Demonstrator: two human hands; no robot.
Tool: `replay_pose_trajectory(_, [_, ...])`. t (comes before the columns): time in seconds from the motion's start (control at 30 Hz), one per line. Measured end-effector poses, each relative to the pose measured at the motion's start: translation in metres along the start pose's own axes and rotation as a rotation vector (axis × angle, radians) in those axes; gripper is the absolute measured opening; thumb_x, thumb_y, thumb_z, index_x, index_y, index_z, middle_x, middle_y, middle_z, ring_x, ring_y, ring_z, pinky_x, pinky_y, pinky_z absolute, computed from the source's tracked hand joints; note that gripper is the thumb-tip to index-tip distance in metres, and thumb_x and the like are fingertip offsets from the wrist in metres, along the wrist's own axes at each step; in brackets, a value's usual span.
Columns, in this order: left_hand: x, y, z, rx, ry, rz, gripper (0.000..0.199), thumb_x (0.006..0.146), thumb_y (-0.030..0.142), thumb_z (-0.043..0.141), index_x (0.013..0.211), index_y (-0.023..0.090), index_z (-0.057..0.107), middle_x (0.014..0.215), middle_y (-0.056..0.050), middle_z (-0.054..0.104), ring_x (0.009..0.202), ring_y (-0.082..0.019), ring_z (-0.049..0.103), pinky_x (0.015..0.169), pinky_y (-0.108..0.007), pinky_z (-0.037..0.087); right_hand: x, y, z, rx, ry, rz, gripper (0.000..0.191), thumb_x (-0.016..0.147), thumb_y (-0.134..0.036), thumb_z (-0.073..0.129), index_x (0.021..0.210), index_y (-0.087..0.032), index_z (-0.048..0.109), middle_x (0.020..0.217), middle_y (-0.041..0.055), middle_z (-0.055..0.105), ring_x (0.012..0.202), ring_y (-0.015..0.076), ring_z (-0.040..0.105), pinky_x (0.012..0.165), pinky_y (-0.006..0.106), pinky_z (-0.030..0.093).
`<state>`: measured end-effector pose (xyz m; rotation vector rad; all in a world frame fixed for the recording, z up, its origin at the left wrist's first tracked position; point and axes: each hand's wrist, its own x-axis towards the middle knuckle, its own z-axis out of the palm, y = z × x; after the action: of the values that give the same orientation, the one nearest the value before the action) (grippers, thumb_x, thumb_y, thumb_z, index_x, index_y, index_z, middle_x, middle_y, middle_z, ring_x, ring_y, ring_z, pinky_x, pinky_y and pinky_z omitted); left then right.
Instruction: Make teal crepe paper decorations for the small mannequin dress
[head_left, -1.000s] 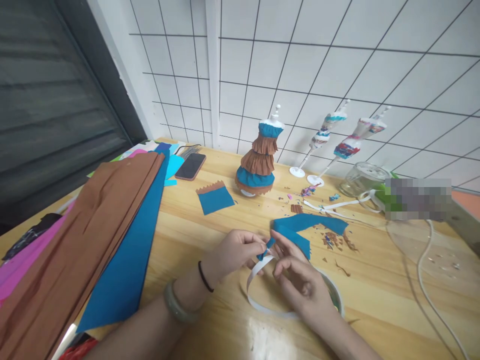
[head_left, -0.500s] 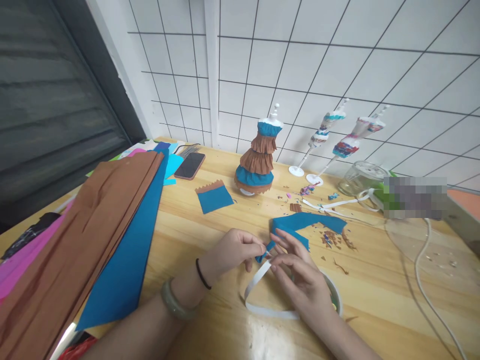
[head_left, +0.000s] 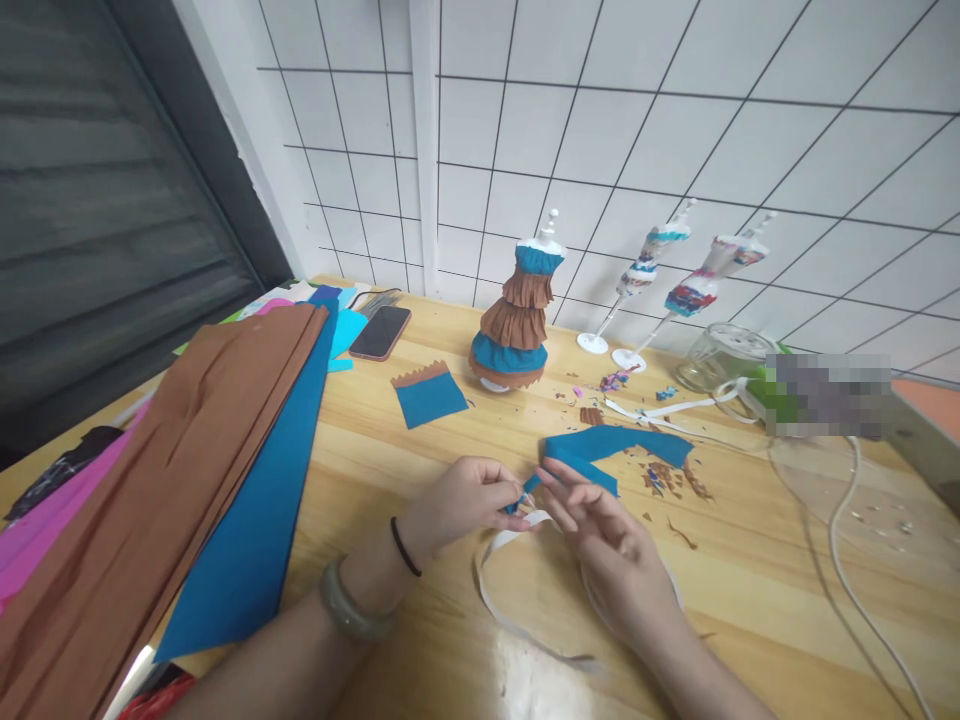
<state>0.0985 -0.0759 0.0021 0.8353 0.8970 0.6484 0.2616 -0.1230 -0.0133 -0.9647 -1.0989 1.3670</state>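
Note:
Between the thumb and fingers of my left hand (head_left: 476, 495) is a small narrow piece of blue crepe paper (head_left: 531, 485). My right hand (head_left: 619, 545) is beside it, its fingers loosely spread and the fingertips at the blue piece's right end. From near the left fingertips a thin white strip (head_left: 491, 600) loops down toward the table, its lower end blurred. Behind my right hand lies a folded blue crepe paper band (head_left: 619, 440). Part of a round rim shows behind the right wrist, mostly hidden.
A small dress form (head_left: 517, 310) wears a tiered blue and brown paper dress. Two more dress forms (head_left: 720, 270) stand by the wall. Brown crepe paper (head_left: 172, 440) lies left, near a phone (head_left: 381, 332). Paper scraps (head_left: 664, 478), a glass jar (head_left: 724, 355) and a white cable (head_left: 844, 540) lie right.
The white strip has slipped from my right fingers and its loop has dropped lower. My right hand has turned slightly and its fingers have loosened. My left hand keeps its pinch.

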Motion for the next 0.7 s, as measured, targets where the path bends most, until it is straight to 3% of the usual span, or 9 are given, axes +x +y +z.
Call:
replay_pose_trajectory(0.17, [-0.004, 0.004, -0.002, 0.027, -0.015, 0.013, 0.021, 0.062, 0.029, 0.065, 0.061, 0.010, 0.055, 0.072, -0.006, 0.064, 0.068, -0.018, 0.066, 0.073, -0.031, 0.049, 0.013, -0.009, -0.017, 0.496, 0.081, 0.203, 0.022, 0.061, -0.005, 0.053, 0.074, -0.021, 0.060, 0.111, 0.0064, 0.062, 0.116, 0.0230, 0.046, 0.104, 0.041, 0.028])
replay_pose_trajectory(0.3, [-0.005, 0.003, -0.001, 0.043, -0.068, 0.039, 0.023, 0.062, 0.030, 0.065, 0.062, 0.010, 0.054, 0.066, -0.005, 0.063, 0.067, -0.019, 0.066, 0.070, -0.030, 0.050, 0.022, -0.017, -0.035, 0.636, 0.178, 0.255, 0.016, 0.063, -0.008, 0.054, 0.071, -0.019, 0.060, 0.098, 0.0049, 0.066, 0.105, 0.0165, 0.056, 0.093, 0.030, 0.044])
replay_pose_trajectory(0.4, [-0.006, 0.004, -0.001, 0.032, -0.099, 0.026, 0.023, 0.064, 0.031, 0.064, 0.064, 0.010, 0.054, 0.069, -0.007, 0.064, 0.067, -0.020, 0.066, 0.067, -0.030, 0.050, 0.025, -0.023, -0.045, 0.591, 0.214, 0.202, 0.016, 0.061, -0.008, 0.055, 0.072, -0.018, 0.058, 0.075, -0.0001, 0.064, 0.069, 0.0063, 0.064, 0.065, 0.013, 0.055])
replay_pose_trajectory(0.5, [-0.006, 0.006, -0.002, 0.041, -0.078, 0.046, 0.023, 0.067, 0.032, 0.061, 0.067, 0.010, 0.056, 0.074, -0.009, 0.065, 0.068, -0.020, 0.066, 0.067, -0.029, 0.050, 0.026, -0.028, -0.050, 0.483, 0.223, 0.143, 0.013, 0.062, -0.011, 0.059, 0.071, -0.019, 0.057, 0.062, -0.0056, 0.056, 0.042, 0.0004, 0.049, 0.038, 0.004, 0.044])
replay_pose_trajectory(0.6, [-0.004, 0.005, -0.004, 0.092, -0.060, 0.082, 0.023, 0.068, 0.032, 0.060, 0.066, 0.010, 0.055, 0.072, -0.007, 0.064, 0.066, -0.020, 0.066, 0.065, -0.028, 0.050, 0.028, -0.033, -0.051, 0.283, 0.267, 0.086, 0.012, 0.064, -0.016, 0.065, 0.073, -0.019, 0.058, 0.066, -0.0048, 0.058, 0.040, 0.0009, 0.045, 0.034, 0.008, 0.041])
replay_pose_trajectory(0.7, [-0.001, 0.001, -0.005, 0.155, -0.071, 0.086, 0.022, 0.069, 0.032, 0.059, 0.066, 0.011, 0.053, 0.070, -0.006, 0.063, 0.065, -0.020, 0.066, 0.061, -0.026, 0.049, 0.035, -0.035, -0.050, -0.142, 0.265, 0.079, 0.016, 0.068, -0.016, 0.066, 0.083, -0.018, 0.061, 0.063, -0.0032, 0.060, 0.045, 0.0045, 0.050, 0.040, 0.012, 0.043])
